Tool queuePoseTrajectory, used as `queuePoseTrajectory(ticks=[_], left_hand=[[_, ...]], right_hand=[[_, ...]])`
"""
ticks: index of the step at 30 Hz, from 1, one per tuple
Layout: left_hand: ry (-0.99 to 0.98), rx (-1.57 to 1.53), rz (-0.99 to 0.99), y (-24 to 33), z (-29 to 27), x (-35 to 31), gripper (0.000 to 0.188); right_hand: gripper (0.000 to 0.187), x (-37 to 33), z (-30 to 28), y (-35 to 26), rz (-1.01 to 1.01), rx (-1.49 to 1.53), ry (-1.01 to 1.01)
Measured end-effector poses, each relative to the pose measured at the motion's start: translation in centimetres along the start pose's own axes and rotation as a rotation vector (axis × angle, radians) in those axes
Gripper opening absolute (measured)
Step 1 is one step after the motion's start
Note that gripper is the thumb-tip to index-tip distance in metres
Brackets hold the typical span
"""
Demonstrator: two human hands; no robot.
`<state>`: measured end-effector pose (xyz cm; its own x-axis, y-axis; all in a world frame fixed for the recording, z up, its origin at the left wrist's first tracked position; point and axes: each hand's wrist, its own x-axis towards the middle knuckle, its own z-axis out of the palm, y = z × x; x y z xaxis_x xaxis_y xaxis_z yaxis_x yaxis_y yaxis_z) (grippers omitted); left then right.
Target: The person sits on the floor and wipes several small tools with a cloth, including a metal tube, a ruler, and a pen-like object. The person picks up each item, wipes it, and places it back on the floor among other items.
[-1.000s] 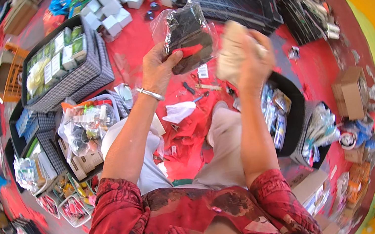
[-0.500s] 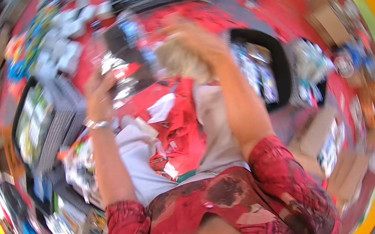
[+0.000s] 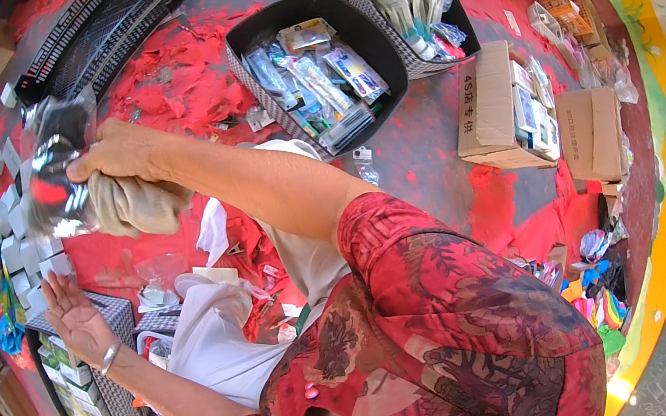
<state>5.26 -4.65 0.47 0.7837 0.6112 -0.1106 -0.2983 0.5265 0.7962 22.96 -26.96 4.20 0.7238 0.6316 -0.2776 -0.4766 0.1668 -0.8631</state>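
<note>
Holds a clear bag point(image 3: 52, 142) with something black and red inside in the right grip point(image 3: 126, 155). Pinches only its near edge, thumb on top, and lets most of the bag stick out past the thumb to the left. Holds a soft tan bundle point(image 3: 141, 204) in the same grip, bunched up just under the palm, right next to the bag. Cannot see the fingers tucked behind. Holds both up over the red floor point(image 3: 177, 84).

Spreads the left grip point(image 3: 78, 320) wide, fingers apart and bare palm showing. Has it near the low end of the bag, but not touching. Wears a silver bracelet point(image 3: 110, 358) on that wrist. Has a checked bin point(image 3: 112, 311) of small boxes just beside that palm, and a heap of white boxes point(image 3: 12, 256) past the fingertips. Has a white cloth point(image 3: 212, 229) near the tan bundle, a black crate point(image 3: 106, 34) beyond the bag, and a big dark bin point(image 3: 378, 44) of packets beyond the right forearm.
</note>
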Motion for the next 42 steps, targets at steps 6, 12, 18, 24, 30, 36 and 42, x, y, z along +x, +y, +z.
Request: queuePoseTrajectory(ticks=[6,12,18,24,30,36,42], left_hand=[[-0.085,-0.051,-0.239,-4.4,2.3,-1.5,0.056],[0.268,0.069,-0.187,-2.3,0.9,0.0,0.03],[-0.147,0.523,-0.171,-7.0,4.5,-3.1,0.028],[-0.113,0.364,-0.145,-4.8,5.8,-4.3,0.03],[0.158,-0.064,-0.091,-3.3,3.9,-2.1,0.025],[0.019,0.566,0.516,-2.9,6.1,-2.2,0.038],[-0.175,1.665,1.019,-2.5,7.7,-4.0,0.061]], right_hand=[[0.04,-1.2,3.7,3.3,-0.195,-0.543,-0.156],[0.033,-1.1,2.6,2.5,-0.043,-0.487,0.025],[0.023,-0.9,5.1,2.9,-1.005,-0.798,0.283],[0.014,3.1,-0.7,2.2,-1.156,-1.445,0.478],[0.024,2.7,-6.2,-1.5,-0.471,-0.911,0.608],[0.051,-0.3,-0.5,-1.9,0.24,-0.352,-0.057],[0.042,-2.6,3.5,0.5,0.415,0.141,-0.25]])
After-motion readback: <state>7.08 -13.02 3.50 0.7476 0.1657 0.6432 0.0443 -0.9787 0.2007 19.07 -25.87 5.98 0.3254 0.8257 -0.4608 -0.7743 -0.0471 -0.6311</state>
